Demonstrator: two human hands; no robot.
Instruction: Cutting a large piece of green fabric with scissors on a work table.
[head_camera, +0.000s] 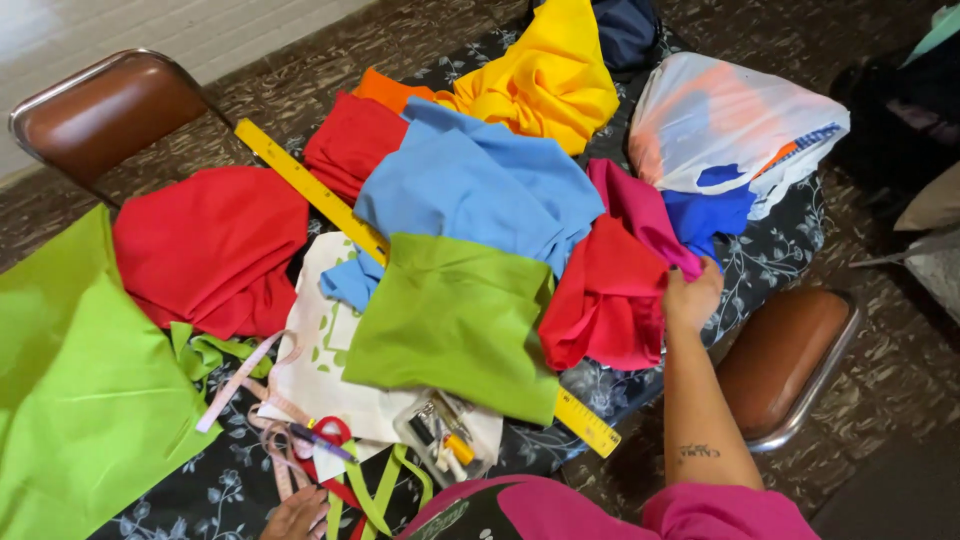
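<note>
My right hand (690, 298) reaches out over the table's right edge and grips a magenta cloth (640, 212) that lies over a red cloth (605, 295). Only part of my left hand (297, 515) shows at the bottom edge, resting by red-handled scissors (325, 440) and a pink measuring tape (245, 385); whether it holds anything is hidden. A green cloth (455, 320) lies in the middle over a blue cloth (480, 185) and a long yellow ruler (310, 190).
More cloths cover the floral tablecloth (775, 250): lime green (70, 390) at left, red (210, 245), yellow (545, 80). A white plastic bag (735, 125) sits at the far right. A clear sewing kit (445, 440) lies near me. Brown chairs stand at top left (105, 105) and right (785, 360).
</note>
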